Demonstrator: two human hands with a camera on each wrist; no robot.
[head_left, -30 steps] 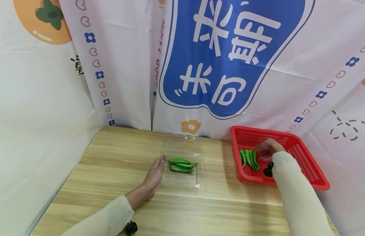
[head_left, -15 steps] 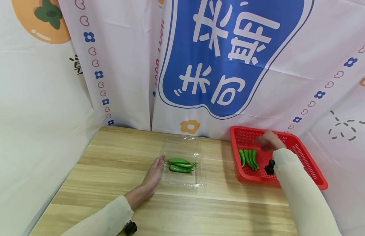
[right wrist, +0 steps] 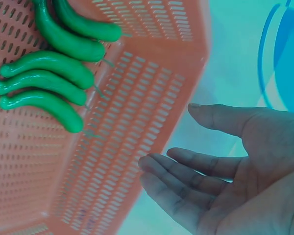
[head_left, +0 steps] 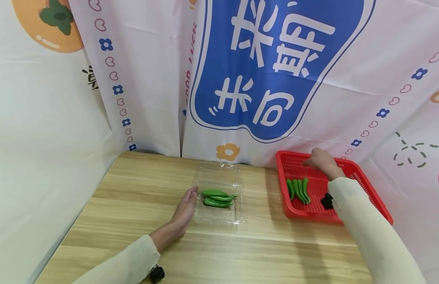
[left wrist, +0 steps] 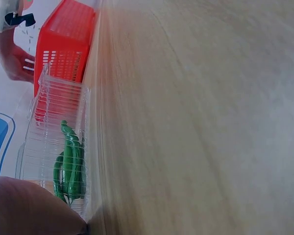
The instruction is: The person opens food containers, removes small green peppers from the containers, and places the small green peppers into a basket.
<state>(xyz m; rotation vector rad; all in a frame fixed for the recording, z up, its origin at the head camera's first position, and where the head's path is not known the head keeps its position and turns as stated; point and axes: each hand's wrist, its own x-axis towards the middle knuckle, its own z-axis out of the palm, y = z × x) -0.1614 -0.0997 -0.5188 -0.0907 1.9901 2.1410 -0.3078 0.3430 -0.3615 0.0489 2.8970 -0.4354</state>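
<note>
A clear plastic clamshell box (head_left: 237, 215) lies with its lid folded back, holding three green chili peppers (head_left: 217, 198). Along the box's left side rests my left hand (head_left: 183, 213), its fingers straight and against or very near the wall; it grips nothing. My right hand (head_left: 324, 161) hovers over the back part of a red plastic basket (head_left: 318, 215). The right wrist view shows that hand (right wrist: 225, 171) with thumb and fingers apart and nothing between them. Several more green chili peppers (right wrist: 46, 93) lie side by side in the basket, away from the fingers.
Both containers stand on a wooden table (head_left: 134, 221), the basket at the back right. Printed white cloth (head_left: 155, 79) hangs behind the table and along both sides. A stretch of tabletop lies between the box and the basket.
My right hand has risen from beside the chili peppers toward the basket's back rim, its fingers holding nothing. The left hand and the box stay in place.
</note>
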